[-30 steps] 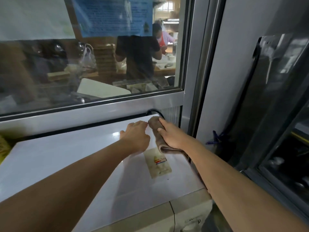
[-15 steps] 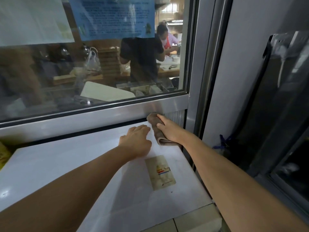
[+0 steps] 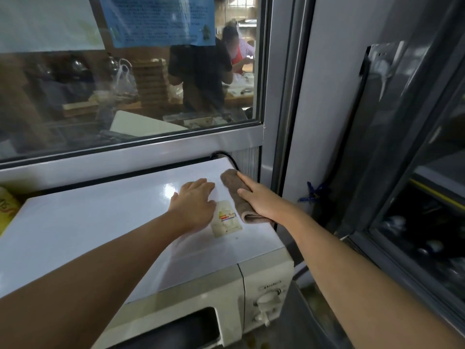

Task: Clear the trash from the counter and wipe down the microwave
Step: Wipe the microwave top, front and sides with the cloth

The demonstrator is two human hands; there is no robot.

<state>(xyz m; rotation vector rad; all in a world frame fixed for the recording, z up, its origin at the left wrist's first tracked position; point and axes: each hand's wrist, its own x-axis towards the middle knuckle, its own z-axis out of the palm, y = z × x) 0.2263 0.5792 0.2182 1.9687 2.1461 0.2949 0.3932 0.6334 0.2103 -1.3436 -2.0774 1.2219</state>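
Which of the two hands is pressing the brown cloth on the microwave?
The right hand presses the brown cloth; the left hand rests flat on the bare microwave top.

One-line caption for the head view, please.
Right hand presses a folded brown cloth on the white microwave's top; left hand rests flat beside it.

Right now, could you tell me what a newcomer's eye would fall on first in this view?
Probably the two hands on the white top of the microwave: the right hand presses a folded brown cloth flat near the right rear corner, and the left hand rests open beside it. Between them lies a worn sticker, and behind is a large window with a blue notice.
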